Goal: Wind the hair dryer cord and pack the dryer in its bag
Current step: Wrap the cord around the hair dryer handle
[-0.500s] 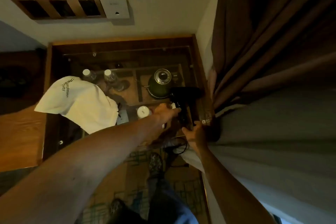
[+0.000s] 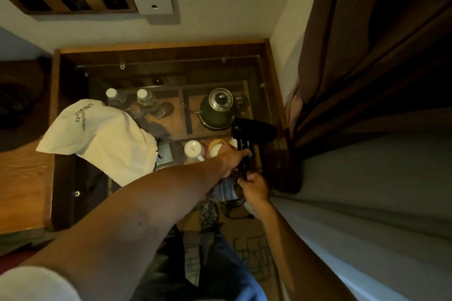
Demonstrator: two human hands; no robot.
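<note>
A black hair dryer (image 2: pixel 254 131) stands over the right side of the glass-topped wooden cabinet (image 2: pixel 271 63), barrel pointing right, handle down. My left hand (image 2: pixel 236 156) grips the handle from the left, a finger stretched across it. My right hand (image 2: pixel 254 187) is closed at the bottom end of the handle, where the cord leaves. The black cord (image 2: pixel 234 205) hangs in loose loops below, toward the floor. The white drawstring bag (image 2: pixel 102 139) with black lettering lies on the cabinet's left half, apart from both hands.
Under the glass sit a green kettle (image 2: pixel 217 110), two water bottles (image 2: pixel 144 99) and white cups (image 2: pixel 193 149). Brown curtains (image 2: pixel 367 56) and a pale curtain hang close on the right. A wooden surface (image 2: pixel 24 186) adjoins the left. My legs and patterned floor lie below.
My right hand has moved up to the bottom of the dryer handle. The dryer and my left hand have hardly shifted.
</note>
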